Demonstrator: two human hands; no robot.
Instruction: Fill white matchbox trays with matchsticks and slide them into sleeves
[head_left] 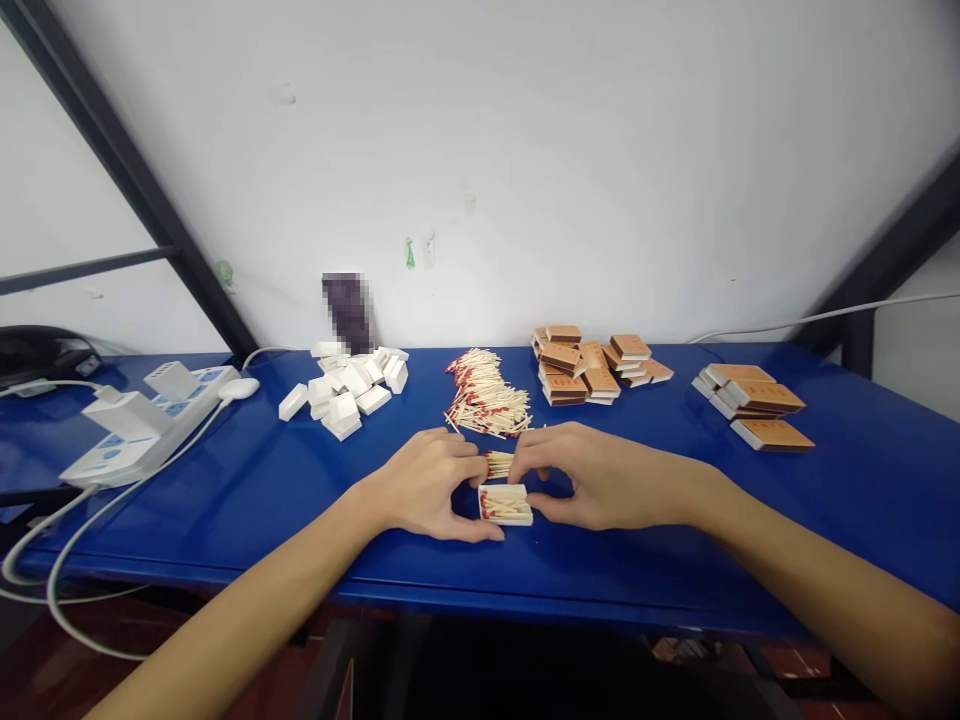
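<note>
We see the little box (pixel 516 520) between our hands, its long side running sideways. Just beyond it, loose matches (pixel 499 465) lie parallel. Left hand (pixel 431 485) and right hand (pixel 581 475) are equally near, thumbs parted from fingers.

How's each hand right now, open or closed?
Left hand: open, curved around one end of the white tray.
Right hand: partly open, fingertips at the small match bundle.

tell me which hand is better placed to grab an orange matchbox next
Likely the right hand: both groups of orange matchboxes lie on its side of the small white tray, while the left hand is at the tray's left end, farther from them.
</note>
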